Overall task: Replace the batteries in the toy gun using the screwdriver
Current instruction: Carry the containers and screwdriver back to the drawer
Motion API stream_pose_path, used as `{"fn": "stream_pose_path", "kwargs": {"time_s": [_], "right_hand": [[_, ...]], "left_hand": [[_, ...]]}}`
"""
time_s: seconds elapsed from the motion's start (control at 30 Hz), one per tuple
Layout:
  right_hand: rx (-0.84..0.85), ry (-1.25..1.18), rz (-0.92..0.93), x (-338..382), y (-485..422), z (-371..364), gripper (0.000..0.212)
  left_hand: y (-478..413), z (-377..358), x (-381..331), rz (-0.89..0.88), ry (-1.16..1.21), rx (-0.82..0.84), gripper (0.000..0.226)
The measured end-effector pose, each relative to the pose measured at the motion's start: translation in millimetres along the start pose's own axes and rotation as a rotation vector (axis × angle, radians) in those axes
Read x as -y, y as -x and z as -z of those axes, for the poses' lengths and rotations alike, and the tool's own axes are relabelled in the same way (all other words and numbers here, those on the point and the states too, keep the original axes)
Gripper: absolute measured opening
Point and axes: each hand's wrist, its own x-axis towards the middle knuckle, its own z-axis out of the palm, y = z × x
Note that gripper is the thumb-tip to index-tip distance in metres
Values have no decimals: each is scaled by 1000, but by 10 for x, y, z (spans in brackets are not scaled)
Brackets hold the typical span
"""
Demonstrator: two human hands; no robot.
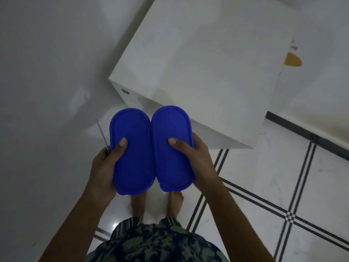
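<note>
The left hand [105, 163] holds a blue box [132, 152] and the screwdriver [103, 136]. The right hand [196, 157] holds another blue box [172, 148]. No toy gun shows. The white surface [207, 63] is near. Nothing is started yet.

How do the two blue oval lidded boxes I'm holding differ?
The left blue box sits lower and nearer the body; the right blue box reaches higher, over the white table. The left hand also holds a screwdriver beside its box; the right hand holds only its box. Both share colour and shape.
</note>
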Motion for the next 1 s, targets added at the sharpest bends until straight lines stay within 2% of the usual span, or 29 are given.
{"fn": "stream_pose_path", "kwargs": {"time_s": [0.1,0.17,0.3,0.37,0.67,0.87,1.0], "right_hand": [[67,136,13,-33,-243,58,60],[114,249,-27,-28,-387,106,73],[146,493,-131,70,-565,169,91],[170,596,-152,123,-624,170,99],[202,733,-142,120,-672,105,106],[262,744,-162,-68,-502,73,105],[315,652,-160,-142,-252,-6,101]], "left_hand": [[-185,64,37,0,122,-9,84],[-254,78,-37,-52,155,-44,76],[-304,66,-289,-165,92,-114,47],[-312,48,-402,-183,59,-107,41],[-251,4,-431,-112,21,-107,47],[-94,107,-418,-60,-47,-73,51],[-25,174,-506,-50,-142,-78,54]]}}
